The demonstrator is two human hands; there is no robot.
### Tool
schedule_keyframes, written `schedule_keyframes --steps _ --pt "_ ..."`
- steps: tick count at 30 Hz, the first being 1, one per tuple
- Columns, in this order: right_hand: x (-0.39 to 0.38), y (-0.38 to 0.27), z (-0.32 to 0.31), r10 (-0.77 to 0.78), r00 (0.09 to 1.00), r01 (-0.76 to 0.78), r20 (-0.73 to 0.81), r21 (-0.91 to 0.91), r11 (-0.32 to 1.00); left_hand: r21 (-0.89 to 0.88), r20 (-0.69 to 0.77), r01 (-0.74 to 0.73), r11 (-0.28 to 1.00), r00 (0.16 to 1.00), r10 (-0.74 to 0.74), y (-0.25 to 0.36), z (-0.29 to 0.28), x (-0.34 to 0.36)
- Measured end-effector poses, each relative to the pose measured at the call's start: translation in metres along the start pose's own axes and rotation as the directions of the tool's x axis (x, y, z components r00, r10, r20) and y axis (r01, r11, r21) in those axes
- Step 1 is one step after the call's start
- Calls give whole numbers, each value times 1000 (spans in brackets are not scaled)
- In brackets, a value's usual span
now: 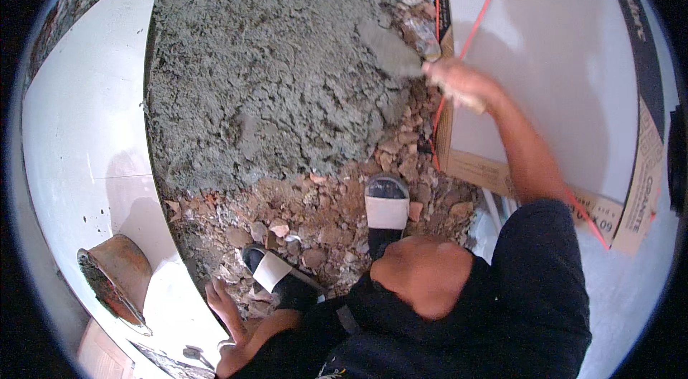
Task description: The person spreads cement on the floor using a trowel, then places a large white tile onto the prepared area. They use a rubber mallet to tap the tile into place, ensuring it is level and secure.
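Observation:
My right hand (462, 82) is closed round the light-coloured handle of a pointed trowel (393, 51). The trowel's grey-smeared blade points left and lies at the right edge of a wide bed of wet grey mortar (265, 71). The mortar's surface is rough and lumpy. My left hand (226, 309) is low at the left, beside the edge of a large white tiled floor (86, 114). Its fingers are stretched out and nothing shows in them.
Broken stones and rubble (308, 218) lie round my sandalled feet. A rusty bucket (125, 268) stands tilted on the white tiles. At the right is a strapped pack of large tiles (545, 56) with cardboard edges. A dark tool (195, 354) lies at the lower left.

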State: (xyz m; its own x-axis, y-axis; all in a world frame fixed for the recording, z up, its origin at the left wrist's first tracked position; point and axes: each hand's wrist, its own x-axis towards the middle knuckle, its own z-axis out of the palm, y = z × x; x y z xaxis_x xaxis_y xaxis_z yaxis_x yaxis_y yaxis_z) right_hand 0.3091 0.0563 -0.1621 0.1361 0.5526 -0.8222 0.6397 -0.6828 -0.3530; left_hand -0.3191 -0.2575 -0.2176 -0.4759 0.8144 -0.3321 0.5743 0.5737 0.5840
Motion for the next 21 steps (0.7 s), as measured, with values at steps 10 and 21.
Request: schedule_keyframes --steps 10,21 --pt "-115 64 133 -298 898 112 -324 -487 866 2 142 -196 981 971 194 37 11 86" --pt "-65 34 213 -510 824 198 -244 -721 665 -169 -60 11 986 998 -21 -45 -10 60"
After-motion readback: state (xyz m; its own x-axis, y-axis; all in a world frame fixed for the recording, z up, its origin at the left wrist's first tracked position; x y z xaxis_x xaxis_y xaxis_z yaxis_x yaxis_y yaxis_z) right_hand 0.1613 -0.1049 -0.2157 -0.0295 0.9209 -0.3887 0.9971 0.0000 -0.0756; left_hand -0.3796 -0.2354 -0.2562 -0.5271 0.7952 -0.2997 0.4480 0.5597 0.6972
